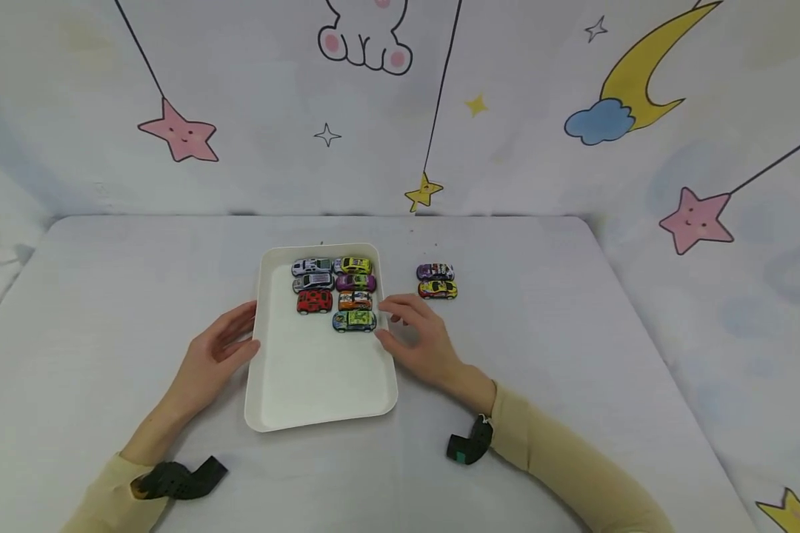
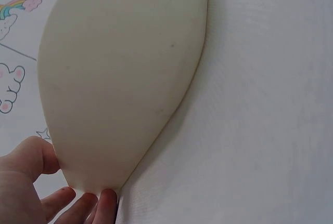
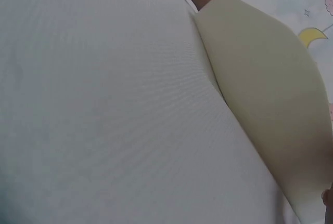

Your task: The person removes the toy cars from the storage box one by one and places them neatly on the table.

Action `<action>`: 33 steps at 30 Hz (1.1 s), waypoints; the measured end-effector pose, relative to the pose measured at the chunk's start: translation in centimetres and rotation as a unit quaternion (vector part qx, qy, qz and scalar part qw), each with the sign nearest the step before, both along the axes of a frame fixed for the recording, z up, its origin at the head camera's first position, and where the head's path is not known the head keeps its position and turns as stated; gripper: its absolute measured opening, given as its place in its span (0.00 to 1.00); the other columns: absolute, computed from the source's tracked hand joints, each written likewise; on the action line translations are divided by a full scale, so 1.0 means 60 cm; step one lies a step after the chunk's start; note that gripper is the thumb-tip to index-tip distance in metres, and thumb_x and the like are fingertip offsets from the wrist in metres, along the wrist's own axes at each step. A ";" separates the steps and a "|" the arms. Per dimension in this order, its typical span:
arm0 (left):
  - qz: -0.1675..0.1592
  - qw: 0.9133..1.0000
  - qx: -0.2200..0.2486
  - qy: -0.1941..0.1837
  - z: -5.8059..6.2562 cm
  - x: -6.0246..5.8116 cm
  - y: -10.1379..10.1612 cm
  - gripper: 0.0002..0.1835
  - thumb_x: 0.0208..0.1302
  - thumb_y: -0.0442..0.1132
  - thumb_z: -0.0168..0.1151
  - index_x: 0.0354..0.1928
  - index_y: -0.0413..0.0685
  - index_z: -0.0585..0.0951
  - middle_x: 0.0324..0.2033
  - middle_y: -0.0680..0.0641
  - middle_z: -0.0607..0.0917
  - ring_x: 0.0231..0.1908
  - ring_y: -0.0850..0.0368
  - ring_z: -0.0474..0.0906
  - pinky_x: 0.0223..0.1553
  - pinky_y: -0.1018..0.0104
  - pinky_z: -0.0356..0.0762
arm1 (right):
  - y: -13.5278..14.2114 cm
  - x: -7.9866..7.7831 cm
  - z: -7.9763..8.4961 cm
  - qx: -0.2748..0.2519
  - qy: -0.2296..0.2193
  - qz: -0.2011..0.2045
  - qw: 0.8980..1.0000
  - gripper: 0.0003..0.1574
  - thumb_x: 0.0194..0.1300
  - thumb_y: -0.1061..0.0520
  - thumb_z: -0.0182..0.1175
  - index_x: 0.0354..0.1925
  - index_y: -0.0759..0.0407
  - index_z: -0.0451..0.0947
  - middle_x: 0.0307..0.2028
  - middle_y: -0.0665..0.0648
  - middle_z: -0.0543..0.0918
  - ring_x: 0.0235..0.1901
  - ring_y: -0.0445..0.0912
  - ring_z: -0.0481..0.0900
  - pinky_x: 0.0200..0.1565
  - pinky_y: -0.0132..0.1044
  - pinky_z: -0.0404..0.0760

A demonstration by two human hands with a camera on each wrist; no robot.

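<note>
A white rectangular tray (image 1: 313, 385) lies on the table. Several toy cars fill its upper part, including a red car (image 1: 315, 301), an orange-and-white car (image 1: 355, 300) and a green car (image 1: 354, 320). At the left side my left hand (image 1: 216, 352) holds the tray, thumb at the rim; the left wrist view shows its fingers at the tray wall (image 2: 119, 78). Opposite it, my right hand (image 1: 418, 340) grips the right rim with bent fingers and thumb, beside the green car. Only a bit of this hand shows in the right wrist view, at the wall's lower end.
Right of the tray, a purple-and-white car (image 1: 435, 272) and a yellow-and-red car (image 1: 438, 289) stand on the white-covered table (image 1: 540, 333). Behind the table hangs a backdrop (image 1: 260, 96) with stars and a moon. Black wrist devices (image 1: 180, 480) sit on both forearms.
</note>
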State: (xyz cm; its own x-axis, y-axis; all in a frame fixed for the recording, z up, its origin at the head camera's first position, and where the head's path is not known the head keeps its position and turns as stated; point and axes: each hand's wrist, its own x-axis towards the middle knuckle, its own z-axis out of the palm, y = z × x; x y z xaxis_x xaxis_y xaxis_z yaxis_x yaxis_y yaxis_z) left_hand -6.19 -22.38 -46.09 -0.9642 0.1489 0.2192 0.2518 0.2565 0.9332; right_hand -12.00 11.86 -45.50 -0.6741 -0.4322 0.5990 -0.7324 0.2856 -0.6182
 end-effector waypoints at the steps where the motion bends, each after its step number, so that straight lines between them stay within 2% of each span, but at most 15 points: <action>1: -0.001 1.000 0.001 0.000 0.000 0.000 0.000 0.31 0.69 0.25 0.59 0.72 0.35 0.64 0.67 0.27 0.68 0.62 0.74 0.71 0.54 0.82 0.77 | -0.003 -0.001 0.001 0.004 -0.002 0.006 1.000 0.21 0.60 0.63 0.69 0.52 0.66 0.81 0.50 0.59 0.81 0.40 0.49 0.80 0.39 0.41 0.83; 4: -0.003 1.000 0.004 -0.001 0.002 0.001 0.003 0.31 0.68 0.25 0.59 0.72 0.34 0.64 0.67 0.26 0.68 0.61 0.75 0.71 0.54 0.83 0.77 | -0.011 -0.005 0.004 0.033 -0.007 0.005 0.999 0.21 0.60 0.64 0.69 0.52 0.66 0.81 0.50 0.59 0.82 0.40 0.49 0.79 0.39 0.38 0.83; 8: -0.004 1.000 0.009 0.001 0.001 0.000 0.009 0.31 0.68 0.25 0.59 0.71 0.33 0.65 0.67 0.26 0.68 0.61 0.74 0.72 0.54 0.82 0.77 | -0.017 -0.015 0.014 0.098 -0.014 -0.024 0.995 0.20 0.59 0.63 0.71 0.50 0.64 0.82 0.48 0.58 0.83 0.41 0.48 0.78 0.38 0.35 0.81; 12: -0.004 1.000 0.013 0.001 0.000 -0.002 0.012 0.31 0.68 0.25 0.59 0.71 0.33 0.65 0.67 0.27 0.69 0.62 0.73 0.72 0.54 0.82 0.77 | -0.023 -0.022 0.028 0.147 -0.042 -0.038 0.987 0.21 0.56 0.61 0.73 0.48 0.62 0.83 0.47 0.57 0.83 0.45 0.49 0.79 0.41 0.39 0.82; 19: 0.005 1.000 0.003 0.003 0.003 0.001 0.004 0.31 0.68 0.25 0.59 0.72 0.34 0.65 0.67 0.27 0.68 0.62 0.74 0.72 0.54 0.83 0.77 | -0.033 -0.025 0.037 0.189 -0.084 -0.023 0.978 0.20 0.56 0.60 0.74 0.48 0.61 0.84 0.48 0.56 0.83 0.50 0.50 0.79 0.50 0.44 0.82; 27: 0.003 1.000 0.000 0.004 0.001 0.000 0.003 0.31 0.68 0.25 0.59 0.72 0.33 0.64 0.67 0.27 0.68 0.61 0.75 0.71 0.54 0.83 0.76 | -0.036 -0.024 0.044 0.206 -0.092 -0.018 0.974 0.16 0.55 0.60 0.75 0.43 0.59 0.84 0.46 0.54 0.84 0.48 0.49 0.79 0.51 0.43 0.82; 33: 0.000 1.000 0.001 0.002 0.001 0.001 0.003 0.31 0.68 0.25 0.59 0.72 0.34 0.64 0.67 0.27 0.68 0.61 0.76 0.71 0.54 0.83 0.76 | -0.034 -0.027 0.034 0.172 -0.090 -0.005 0.981 0.15 0.55 0.61 0.75 0.42 0.59 0.84 0.44 0.54 0.85 0.46 0.49 0.80 0.48 0.41 0.82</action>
